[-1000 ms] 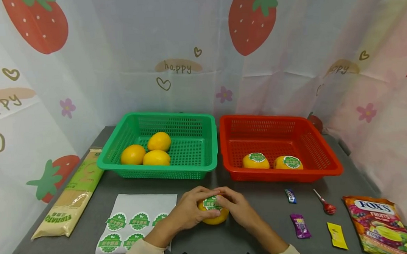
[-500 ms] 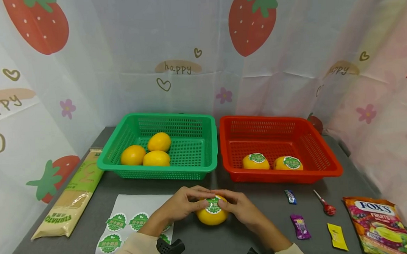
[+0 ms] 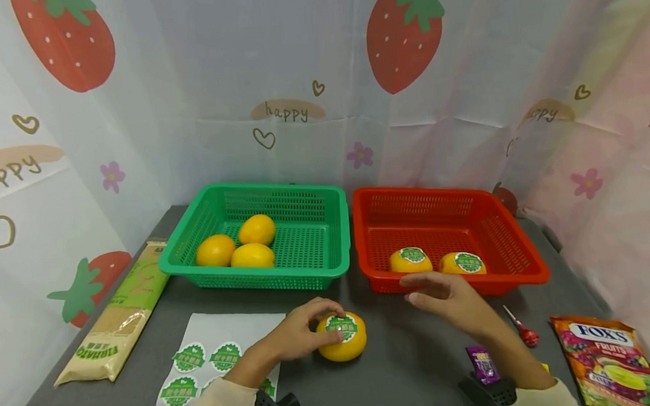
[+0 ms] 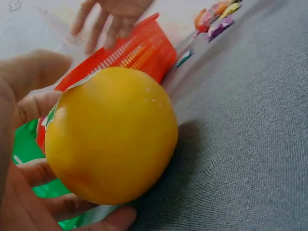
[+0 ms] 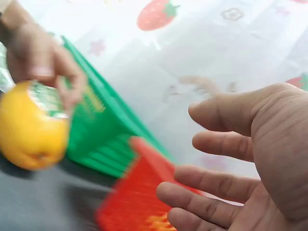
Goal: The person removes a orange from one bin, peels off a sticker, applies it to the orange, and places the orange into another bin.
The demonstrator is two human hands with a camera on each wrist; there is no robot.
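An orange (image 3: 343, 350) sits on the grey table in front of the baskets, a round green-and-white sticker (image 3: 349, 326) on its upper face. My left hand (image 3: 300, 332) holds it from the left side, thumb and fingers around it; the left wrist view shows the bare side of the orange (image 4: 115, 139). My right hand (image 3: 453, 299) is raised off to the right, near the front rim of the red basket (image 3: 430, 235). In the right wrist view its fingers (image 5: 216, 185) are spread with nothing between them. Two stickered oranges lie in the red basket.
The green basket (image 3: 302, 246) holds three oranges without visible stickers. A sticker sheet (image 3: 232, 325) lies at the left, partly under my left arm. Beyond it is a noodle packet (image 3: 118, 321). Candies, a lollipop (image 3: 529, 336) and a Fox's bag (image 3: 609, 360) lie at the right.
Both hands were on the stickered orange; my right hand has let go and moved right and up toward the red basket. My left hand stays on the orange.
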